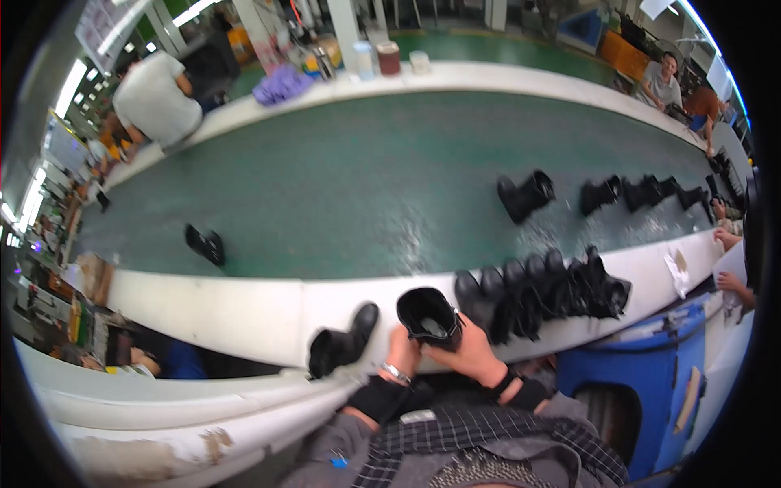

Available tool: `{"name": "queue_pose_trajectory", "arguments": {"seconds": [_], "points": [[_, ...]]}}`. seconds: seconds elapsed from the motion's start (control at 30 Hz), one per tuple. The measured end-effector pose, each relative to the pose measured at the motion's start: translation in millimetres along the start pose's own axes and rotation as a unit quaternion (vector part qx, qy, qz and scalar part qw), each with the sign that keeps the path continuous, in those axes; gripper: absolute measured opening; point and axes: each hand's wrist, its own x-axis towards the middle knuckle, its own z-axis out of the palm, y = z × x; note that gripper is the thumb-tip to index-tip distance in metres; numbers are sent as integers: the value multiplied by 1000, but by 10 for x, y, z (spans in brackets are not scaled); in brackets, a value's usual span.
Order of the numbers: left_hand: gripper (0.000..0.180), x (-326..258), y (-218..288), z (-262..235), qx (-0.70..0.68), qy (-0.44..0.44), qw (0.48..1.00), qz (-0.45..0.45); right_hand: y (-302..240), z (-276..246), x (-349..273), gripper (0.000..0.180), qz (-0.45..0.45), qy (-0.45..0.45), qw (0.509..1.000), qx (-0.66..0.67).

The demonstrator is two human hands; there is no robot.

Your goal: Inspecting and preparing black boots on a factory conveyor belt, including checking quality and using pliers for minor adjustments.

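Between my two hands a black boot [425, 309] is held up, its open shaft facing me so that I look down into it. My left hand [403, 351] grips its left lower side, with a metal watch band at the wrist. My right hand [472, 355] wraps round the right side. Most fingertips are hidden behind the boot. Just left of my left hand another black boot [343, 340] lies on the white ledge [228, 313]. A row of several black boots [533, 293] is lined up on the ledge to the right.
Beyond the ledge runs a green conveyor belt [342, 179]. It carries one dark shoe [205, 244] at left and several boots [526, 195] at right. A blue cabinet [651, 382] stands near right. Co-workers [159, 98] sit along the far side; others' hands show at far right.
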Motion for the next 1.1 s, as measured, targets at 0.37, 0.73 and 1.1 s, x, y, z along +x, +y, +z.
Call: {"name": "queue_pose_trajectory", "arguments": {"seconds": [0.37,0.73,1.1], "points": [[49,37,161,-324,-121,69,976,-169,-799,-33,326,54,52,74,989,-117],[29,54,37,-594,11,212,971,-113,-257,195,436,46,54,188,979,-56],[15,-6,-23,-684,106,169,965,-170,71,376,818,35,116,59,966,-223]]}}
